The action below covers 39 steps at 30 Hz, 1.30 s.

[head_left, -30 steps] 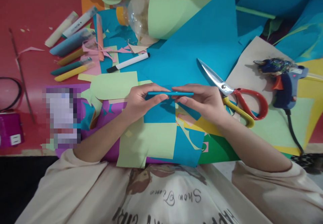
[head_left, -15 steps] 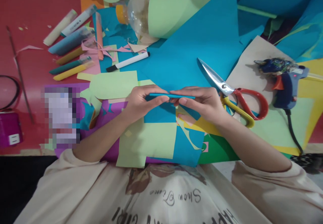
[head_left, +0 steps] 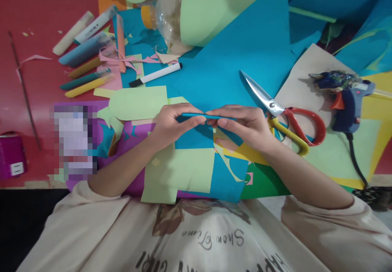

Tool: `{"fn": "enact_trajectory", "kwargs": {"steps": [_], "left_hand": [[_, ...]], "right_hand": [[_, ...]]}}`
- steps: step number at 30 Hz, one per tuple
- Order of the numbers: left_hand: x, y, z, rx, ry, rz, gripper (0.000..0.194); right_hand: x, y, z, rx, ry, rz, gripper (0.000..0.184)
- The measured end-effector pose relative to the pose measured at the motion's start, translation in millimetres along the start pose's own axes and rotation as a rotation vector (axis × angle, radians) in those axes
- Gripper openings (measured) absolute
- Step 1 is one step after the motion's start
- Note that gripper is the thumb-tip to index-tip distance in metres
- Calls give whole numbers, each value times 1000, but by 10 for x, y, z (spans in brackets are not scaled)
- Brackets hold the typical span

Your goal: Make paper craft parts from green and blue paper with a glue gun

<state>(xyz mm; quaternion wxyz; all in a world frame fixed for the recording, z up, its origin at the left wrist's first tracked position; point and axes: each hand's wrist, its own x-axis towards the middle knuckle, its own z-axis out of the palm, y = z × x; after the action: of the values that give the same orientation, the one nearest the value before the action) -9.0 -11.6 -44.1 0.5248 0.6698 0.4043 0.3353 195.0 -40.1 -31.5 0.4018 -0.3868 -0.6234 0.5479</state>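
Observation:
A narrow blue paper strip (head_left: 191,115), seen nearly edge-on, lies level between my two hands above the paper-covered table. My left hand (head_left: 173,121) pinches it between thumb and fingers near its middle. From the other side my right hand (head_left: 243,121) grips it too, with thumb below and fingers above. The fingertips of both hands almost meet. Beneath them are blue paper (head_left: 194,137) and a light green sheet (head_left: 183,168). Just right of my right hand rest large scissors (head_left: 272,105) with one red and one yellow handle, blades slightly apart.
A blue hot glue gun (head_left: 347,104) lies at the right, its cord running to the front edge. Several markers (head_left: 88,51) and a white pen (head_left: 159,74) are at the left. A bottle (head_left: 167,16) wrapped in green paper lies behind. A blurred-out phone (head_left: 75,139) is at the left.
Both hands keep their hold on the blue paper strip, with only a tiny shift of the fingers. A dark cable loop at the far left edge has gone from view.

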Motion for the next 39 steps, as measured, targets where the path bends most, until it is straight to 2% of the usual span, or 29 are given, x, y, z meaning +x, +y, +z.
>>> {"fn": "enact_trajectory", "kwargs": {"steps": [5,11,21,27,33,36,39], "left_hand": [[2,-2,6,-32,-8,54,25],[-1,13,12,-26,-9,3,26],[0,31,11,1,-1,-22,26],[7,56,8,0,-9,-46,26],[8,55,8,20,3,-46,27],[6,43,8,31,11,-57,26],[-2,23,5,13,28,-60,23]], "right_hand": [[2,6,22,-53,14,-64,25],[-2,52,23,-134,90,-113,25],[5,73,-28,144,26,77,19],[35,84,-31,328,-25,162,20],[89,72,-74,496,-106,316,27],[106,65,-109,550,-159,329,26],[104,55,-130,568,-149,301,25]]}}
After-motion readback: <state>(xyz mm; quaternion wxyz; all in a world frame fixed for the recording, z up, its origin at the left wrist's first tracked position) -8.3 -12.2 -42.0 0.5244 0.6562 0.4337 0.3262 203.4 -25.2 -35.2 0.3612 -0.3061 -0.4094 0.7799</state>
